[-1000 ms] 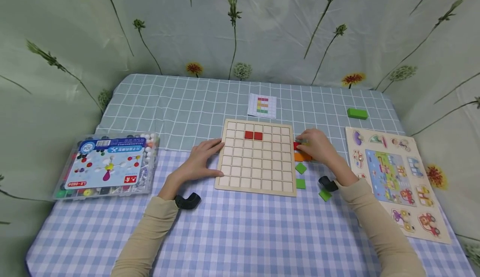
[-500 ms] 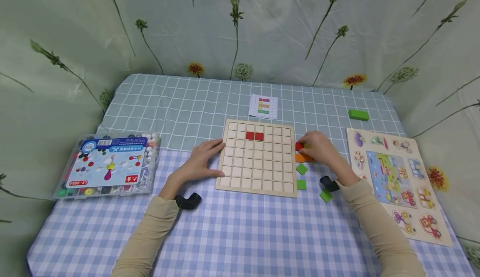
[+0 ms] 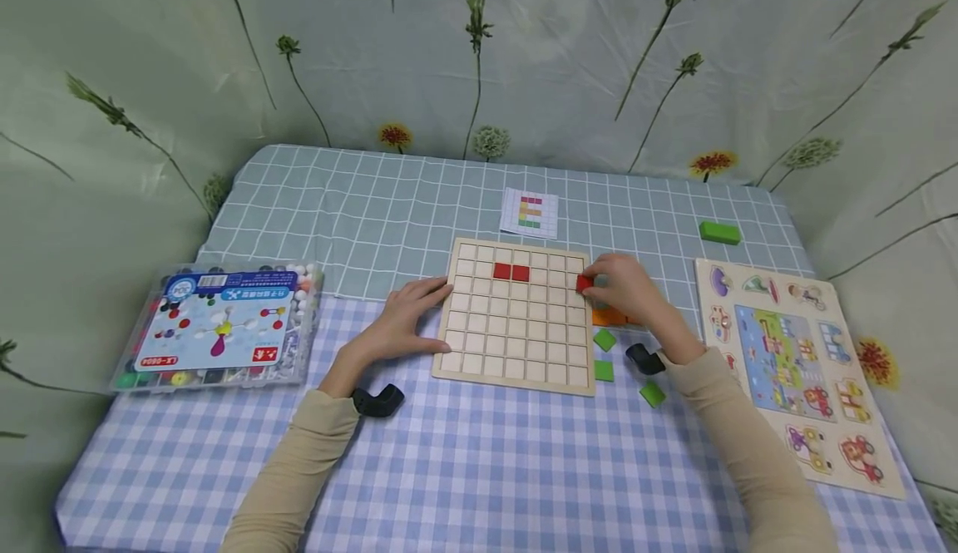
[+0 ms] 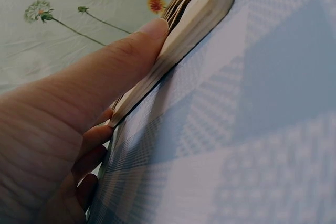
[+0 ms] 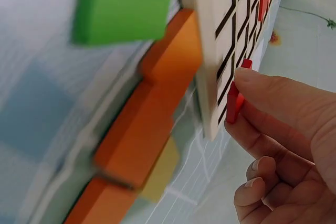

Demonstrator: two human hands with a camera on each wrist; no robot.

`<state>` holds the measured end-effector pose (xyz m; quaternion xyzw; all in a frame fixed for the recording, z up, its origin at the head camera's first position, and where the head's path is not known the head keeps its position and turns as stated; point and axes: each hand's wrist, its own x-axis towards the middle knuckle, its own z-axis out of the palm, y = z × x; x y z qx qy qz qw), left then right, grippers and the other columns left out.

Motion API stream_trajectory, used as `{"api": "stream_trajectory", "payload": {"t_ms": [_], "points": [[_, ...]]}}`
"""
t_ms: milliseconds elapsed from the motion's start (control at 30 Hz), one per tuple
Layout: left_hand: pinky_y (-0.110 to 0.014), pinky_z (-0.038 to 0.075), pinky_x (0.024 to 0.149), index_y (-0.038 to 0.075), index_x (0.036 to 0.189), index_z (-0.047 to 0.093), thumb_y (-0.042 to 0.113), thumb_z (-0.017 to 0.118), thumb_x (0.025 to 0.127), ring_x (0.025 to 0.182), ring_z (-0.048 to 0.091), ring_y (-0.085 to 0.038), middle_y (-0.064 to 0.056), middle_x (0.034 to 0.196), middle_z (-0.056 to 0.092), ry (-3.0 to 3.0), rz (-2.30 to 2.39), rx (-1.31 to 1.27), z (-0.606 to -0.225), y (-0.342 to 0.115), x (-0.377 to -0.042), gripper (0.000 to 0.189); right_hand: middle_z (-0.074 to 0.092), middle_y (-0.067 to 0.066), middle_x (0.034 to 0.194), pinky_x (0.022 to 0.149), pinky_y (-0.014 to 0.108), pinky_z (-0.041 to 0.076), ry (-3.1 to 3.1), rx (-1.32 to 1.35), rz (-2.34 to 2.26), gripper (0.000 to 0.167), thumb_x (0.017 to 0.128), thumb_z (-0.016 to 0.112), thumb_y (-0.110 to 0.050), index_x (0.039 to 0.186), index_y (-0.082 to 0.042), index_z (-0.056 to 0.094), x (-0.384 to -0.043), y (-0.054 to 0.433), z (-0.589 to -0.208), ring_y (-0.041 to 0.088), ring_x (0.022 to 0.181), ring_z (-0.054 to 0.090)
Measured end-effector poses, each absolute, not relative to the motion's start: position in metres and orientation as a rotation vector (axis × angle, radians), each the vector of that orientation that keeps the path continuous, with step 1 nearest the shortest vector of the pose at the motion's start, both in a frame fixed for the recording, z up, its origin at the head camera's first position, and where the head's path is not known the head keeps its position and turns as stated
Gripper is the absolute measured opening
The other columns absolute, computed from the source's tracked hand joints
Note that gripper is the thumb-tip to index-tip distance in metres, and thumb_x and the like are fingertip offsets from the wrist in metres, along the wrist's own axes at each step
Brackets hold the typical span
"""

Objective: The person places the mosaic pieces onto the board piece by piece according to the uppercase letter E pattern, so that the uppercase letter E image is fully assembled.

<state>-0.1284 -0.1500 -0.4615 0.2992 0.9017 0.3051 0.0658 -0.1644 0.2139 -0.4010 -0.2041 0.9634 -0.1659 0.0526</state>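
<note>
A wooden grid board [image 3: 516, 317] lies mid-table, with two red square tiles [image 3: 511, 272] side by side in its upper part. My left hand [image 3: 400, 320] rests against the board's left edge; in the left wrist view the thumb [image 4: 131, 51] touches the rim and the other fingers lie lower along the side. My right hand [image 3: 627, 287] pinches a red tile [image 5: 234, 103] between thumb and forefinger, held over the board's right edge. Orange tiles [image 5: 139, 129] and a yellow tile [image 5: 161, 174] lie beside that edge, partly hidden by the hand in the head view.
Green tiles [image 3: 604, 339] lie right of the board. A card with a coloured grid pattern [image 3: 529, 213] lies behind it. At left stands a clear box of molecule-model parts [image 3: 217, 327]; at right, a wooden picture puzzle [image 3: 793, 374] and a green block [image 3: 719, 232].
My right hand has picked up a red tile from beside the board and carried it left over the board's right edge. My left hand stays on the board's left side.
</note>
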Motion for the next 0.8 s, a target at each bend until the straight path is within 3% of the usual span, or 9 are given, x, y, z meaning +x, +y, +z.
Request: {"api": "stream_trajectory", "payload": {"t_ms": [267,800], "points": [[-0.055,0.025,0.102,0.008,0.146,0.035,0.038,0.079,0.071,0.137,0.03,-0.036,-0.015,0.152,0.032,2.724,0.904,0.909,-0.461,-0.149,-0.128,0.092,0.068,0.018,0.1,0.084,0.042,0.049,2.895,-0.57,-0.511,0.025,0.082,0.071,-0.012,0.102,0.003,0.071,-0.172,0.19,-0.401,0.03,0.093,0.059],[-0.055,0.024,0.102,0.007,0.145,0.035,0.038,0.079,0.071,0.137,0.029,-0.035,-0.014,0.152,0.032,2.715,0.915,0.911,-0.461,-0.148,-0.127,0.092,0.069,0.014,0.094,0.08,0.039,0.047,2.88,-0.747,-0.519,0.021,0.082,0.071,-0.01,0.1,0.001,0.072,-0.183,0.158,-0.403,0.027,0.087,0.058]]}}
